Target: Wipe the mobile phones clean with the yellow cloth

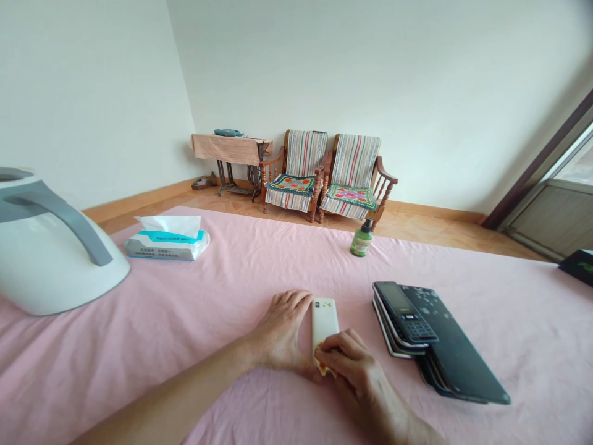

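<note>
A white mobile phone [325,320] lies back side up on the pink sheet, its camera and a small gold pattern at the far end. My left hand [285,330] braces it from the left, with fingertips at the far corner and the thumb by the near end. Bunched in the fingers of my right hand [354,364] is a small orange-yellow cloth [319,354], pressed against the phone's lower part. Most of the cloth is hidden under those fingers.
Right of my hands sits a stack of phones [407,318] beside a dark tablet [463,346]. A green pump bottle [362,239] stands farther back. At left are a tissue pack [167,240] and a white-grey kettle [55,259]. Two wooden armchairs [354,167] stand beyond.
</note>
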Motion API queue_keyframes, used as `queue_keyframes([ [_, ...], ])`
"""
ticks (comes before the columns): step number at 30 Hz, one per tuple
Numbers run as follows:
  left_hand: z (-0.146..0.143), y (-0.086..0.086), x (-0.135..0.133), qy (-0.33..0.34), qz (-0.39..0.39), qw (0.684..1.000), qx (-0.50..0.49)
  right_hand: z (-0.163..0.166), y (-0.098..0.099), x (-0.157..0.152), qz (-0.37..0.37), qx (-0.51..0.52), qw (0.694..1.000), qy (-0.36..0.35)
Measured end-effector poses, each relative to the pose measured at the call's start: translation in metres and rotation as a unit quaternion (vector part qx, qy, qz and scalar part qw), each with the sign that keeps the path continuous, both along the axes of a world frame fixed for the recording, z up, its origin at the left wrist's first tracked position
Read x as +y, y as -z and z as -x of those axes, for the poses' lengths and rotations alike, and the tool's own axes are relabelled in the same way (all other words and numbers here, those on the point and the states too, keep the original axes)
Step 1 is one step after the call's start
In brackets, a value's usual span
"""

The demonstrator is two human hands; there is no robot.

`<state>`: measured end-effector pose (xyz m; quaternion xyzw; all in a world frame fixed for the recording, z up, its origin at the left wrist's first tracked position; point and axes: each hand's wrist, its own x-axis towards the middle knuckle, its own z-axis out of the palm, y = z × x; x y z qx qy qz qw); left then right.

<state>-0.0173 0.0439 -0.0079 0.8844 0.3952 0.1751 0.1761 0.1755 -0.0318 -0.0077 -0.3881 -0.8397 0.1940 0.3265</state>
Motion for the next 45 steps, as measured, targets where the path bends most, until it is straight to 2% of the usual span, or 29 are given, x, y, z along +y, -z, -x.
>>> queue_keyframes([
  [3, 0.001, 0.0, 0.0, 0.0, 0.0, 1.0, -0.002, -0.001, -0.001, 0.0, 0.012, -0.003, 1.0, -0.008],
  [8, 0.001, 0.0, 0.0, 0.0, 0.008, 1.0, -0.001, -0.011, 0.002, -0.001, -0.008, 0.011, 1.0, 0.025],
  [14, -0.001, 0.0, 0.0, 0.001, -0.002, 1.0, -0.008, 0.0, -0.002, -0.003, 0.01, -0.005, 1.0, -0.016],
  [21, 0.001, -0.002, -0.001, 0.0, 0.006, 1.0, 0.014, -0.028, 0.002, -0.001, -0.012, 0.023, 0.995, 0.093],
  [23, 0.001, -0.002, -0.001, -0.001, 0.006, 1.0, 0.016, -0.028, 0.003, -0.002, -0.015, 0.045, 0.993, 0.104],
  [30, 0.001, -0.001, -0.001, -0.004, 0.005, 1.0, 0.004, -0.011, 0.008, -0.006, -0.007, 0.048, 0.999, -0.006],
  [36, 0.0, -0.004, -0.001, -0.001, 0.011, 1.0, 0.013, -0.01, 0.011, 0.023, -0.016, 0.048, 0.997, 0.052],
  [42, -0.001, -0.008, -0.002, -0.004, 0.013, 1.0, 0.023, 0.004, 0.009, 0.069, -0.038, 0.048, 0.996, 0.057],
  [45, -0.001, -0.007, -0.002, -0.006, 0.006, 1.0, 0.02, 0.01, 0.011, 0.08, -0.047, 0.052, 0.996, 0.061],
])
